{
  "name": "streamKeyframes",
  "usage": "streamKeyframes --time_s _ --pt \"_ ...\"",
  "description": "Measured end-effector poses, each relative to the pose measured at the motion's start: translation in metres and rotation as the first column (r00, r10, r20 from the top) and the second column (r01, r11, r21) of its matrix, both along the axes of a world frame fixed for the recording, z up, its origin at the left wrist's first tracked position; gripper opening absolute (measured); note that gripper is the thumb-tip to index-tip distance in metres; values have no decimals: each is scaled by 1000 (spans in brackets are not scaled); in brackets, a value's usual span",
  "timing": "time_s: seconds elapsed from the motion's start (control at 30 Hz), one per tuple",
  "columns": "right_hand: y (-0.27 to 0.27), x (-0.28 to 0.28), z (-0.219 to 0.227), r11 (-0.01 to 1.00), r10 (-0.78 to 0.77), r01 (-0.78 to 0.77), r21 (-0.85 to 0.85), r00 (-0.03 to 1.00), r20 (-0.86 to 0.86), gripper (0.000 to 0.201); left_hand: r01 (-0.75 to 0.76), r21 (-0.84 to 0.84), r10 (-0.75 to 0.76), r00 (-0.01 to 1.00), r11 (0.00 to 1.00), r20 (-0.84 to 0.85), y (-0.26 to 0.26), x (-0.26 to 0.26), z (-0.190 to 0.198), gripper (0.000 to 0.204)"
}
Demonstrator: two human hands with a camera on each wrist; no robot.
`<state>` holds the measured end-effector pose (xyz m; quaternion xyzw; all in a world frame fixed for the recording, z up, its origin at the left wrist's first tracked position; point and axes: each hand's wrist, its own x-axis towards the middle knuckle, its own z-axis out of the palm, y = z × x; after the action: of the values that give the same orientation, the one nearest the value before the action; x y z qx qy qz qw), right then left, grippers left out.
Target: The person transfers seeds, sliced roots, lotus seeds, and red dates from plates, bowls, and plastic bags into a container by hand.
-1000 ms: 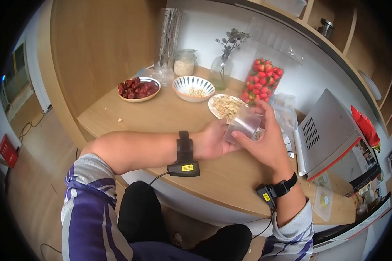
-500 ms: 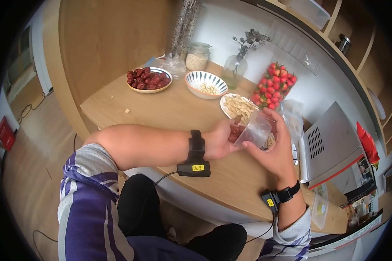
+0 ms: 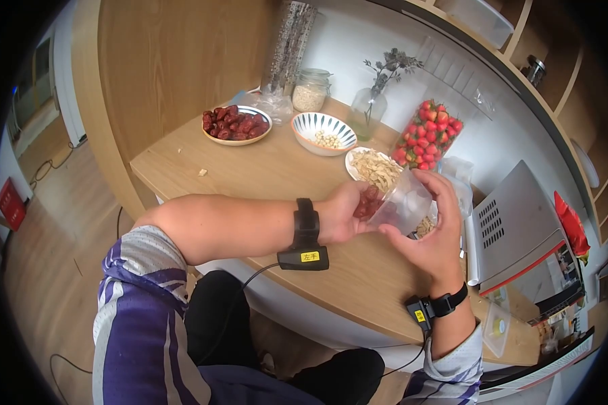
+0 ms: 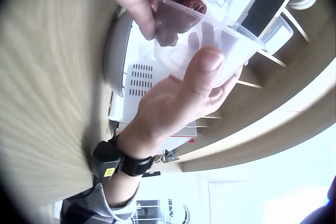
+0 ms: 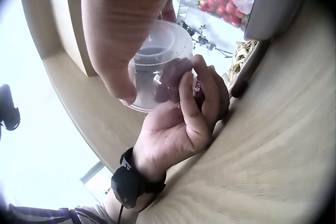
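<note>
My right hand (image 3: 432,246) grips a clear plastic cup (image 3: 407,201), thumb on one side and fingers on the other. The cup lies tilted, its mouth toward my left hand (image 3: 341,212). Curled fingers of the left hand hold several dried red dates (image 3: 369,202) at the cup's mouth. In the left wrist view, dates (image 4: 178,22) show at the rim and through the cup wall. The right wrist view shows dates (image 5: 170,79) behind the clear wall, close to the left fingertips. Beyond the hands stands a white plate (image 3: 350,164) of pale dried slices (image 3: 377,169).
A bowl of red dates (image 3: 235,125) sits at the left of the wooden table (image 3: 250,172). Near it are a striped bowl (image 3: 307,135) with pale pieces, a grain jar (image 3: 311,91), a glass vase (image 3: 366,111) and strawberries (image 3: 427,135). A grey appliance (image 3: 513,216) stands right.
Red dates have come into sight between the left hand and the cup's mouth. The cup remains in the right hand, now opened toward the left palm. The head view has shifted slightly.
</note>
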<state>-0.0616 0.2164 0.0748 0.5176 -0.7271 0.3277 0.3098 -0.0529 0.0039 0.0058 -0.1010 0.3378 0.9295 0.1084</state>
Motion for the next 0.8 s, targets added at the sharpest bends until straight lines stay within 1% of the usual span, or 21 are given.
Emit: streamKeyframes --time_s 0.1,0.13,0.2,0.23,0.3,0.33,0.43,0.53,0.63,0.8 --pt "-2 4 1 999 17 -17 -28 1000 -3 94 -1 -24 1 1000 1000 16 0 2 4 42" --pt "-2 5 3 1000 12 -12 -11 999 -46 93 -7 -32 8 1000 999 22 0 3 4 42" --pt "-3 9 8 1000 6 -2 26 991 -135 90 77 -4 -77 996 997 -44 -3 2 3 42" --pt "-4 11 11 998 28 -18 64 986 -162 89 119 9 -118 990 993 -77 -4 4 4 42" --pt "-6 14 18 989 73 -44 140 974 -212 89 160 38 -153 976 986 -152 -3 7 3 42" --pt "-7 15 19 988 81 -52 143 975 -208 90 183 50 -171 967 982 -188 -3 7 2 42" --pt "-9 18 18 987 93 -65 144 976 -197 90 227 65 -209 956 972 -205 -5 4 -1 41" --pt "-7 19 18 990 91 -67 122 973 -210 89 179 20 -176 979 984 -101 -5 0 -1 41" --pt "-7 18 19 995 78 -58 87 965 -251 86 135 24 -134 990 991 -41 -2 2 2 43" --pt "-7 16 16 998 63 -55 37 959 -276 83 101 -12 -101 994 995 31 -2 -1 0 38"
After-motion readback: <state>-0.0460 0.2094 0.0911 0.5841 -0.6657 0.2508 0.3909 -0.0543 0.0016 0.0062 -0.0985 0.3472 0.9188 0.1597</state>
